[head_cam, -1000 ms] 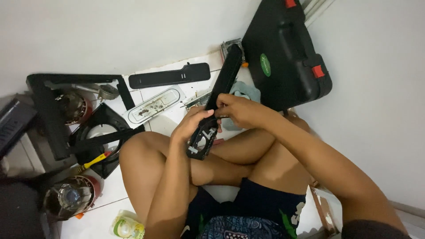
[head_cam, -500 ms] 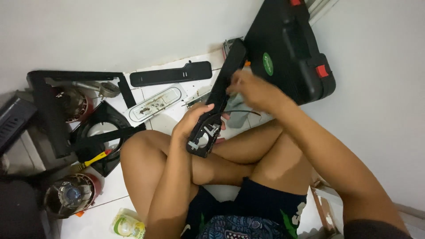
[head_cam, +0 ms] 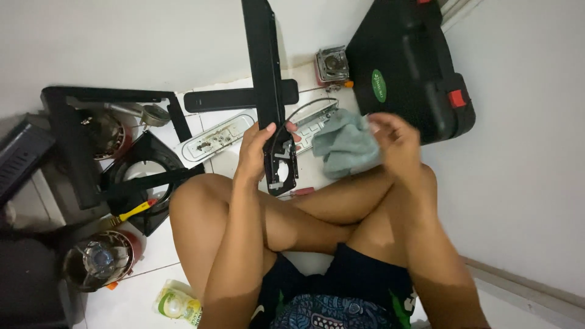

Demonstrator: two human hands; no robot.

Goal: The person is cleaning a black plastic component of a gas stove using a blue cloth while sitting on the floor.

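Note:
I sit cross-legged on a white tiled floor. My left hand [head_cam: 255, 153] grips the lower end of a long black metal panel [head_cam: 265, 79] that stands almost upright and reaches the top of the view. Its lower end has round holes and small fittings. My right hand [head_cam: 396, 141], blurred, holds a grey-green cloth [head_cam: 345, 144] that hangs to the right of the panel, apart from it.
A black tool case [head_cam: 407, 64] with red latches lies at the upper right. Black frame parts [head_cam: 91, 97], a flat black bar [head_cam: 231, 99], a white metal plate [head_cam: 214, 137], a yellow-handled screwdriver [head_cam: 133, 212], round burner parts [head_cam: 97, 259] and a small bottle [head_cam: 177, 303] lie to the left.
The black panel swung from a slant to nearly upright in my left hand. My right hand left the panel, moved right and picked up the cloth.

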